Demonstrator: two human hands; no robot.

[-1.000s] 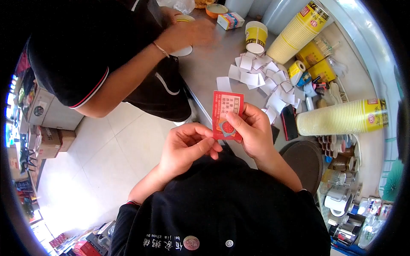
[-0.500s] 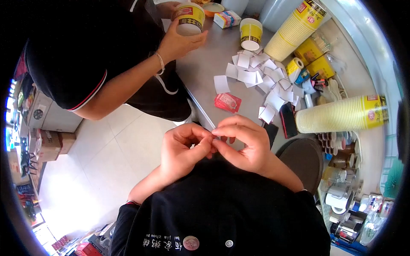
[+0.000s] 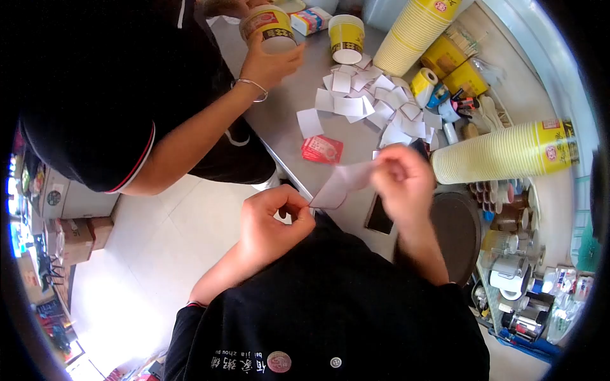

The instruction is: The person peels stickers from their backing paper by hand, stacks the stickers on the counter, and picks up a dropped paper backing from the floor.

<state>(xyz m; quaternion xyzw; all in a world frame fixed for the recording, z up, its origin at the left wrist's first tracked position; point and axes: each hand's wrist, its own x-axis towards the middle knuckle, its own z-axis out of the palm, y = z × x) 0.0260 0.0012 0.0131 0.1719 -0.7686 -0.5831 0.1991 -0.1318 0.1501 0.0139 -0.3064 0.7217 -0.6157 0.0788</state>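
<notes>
Between my hands stretches a thin, pale paper slip (image 3: 340, 189), smeared by motion. My left hand (image 3: 279, 219) pinches its lower left corner between thumb and fingertips. At its upper right end, my right hand (image 3: 403, 184) is blurred, its fingers pinched together on the slip. Just beyond my hands, a small stack of red printed cards or stickers (image 3: 322, 150) lies on the grey table (image 3: 279, 120). Many loose white paper squares (image 3: 349, 106) are heaped behind it.
A co-worker's hand (image 3: 270, 66) holds a yellow-and-white paper tub (image 3: 267, 28) at the table's left. Another tub (image 3: 347, 39) stands near the squares. Long nested stacks of tubs (image 3: 502, 152) lie on the right. A dark phone (image 3: 379, 216) and round stool (image 3: 448, 238) are by my right arm.
My hands were together at the fingertips. Now my right hand has moved away to the upper right, and the pale slip shows between them.
</notes>
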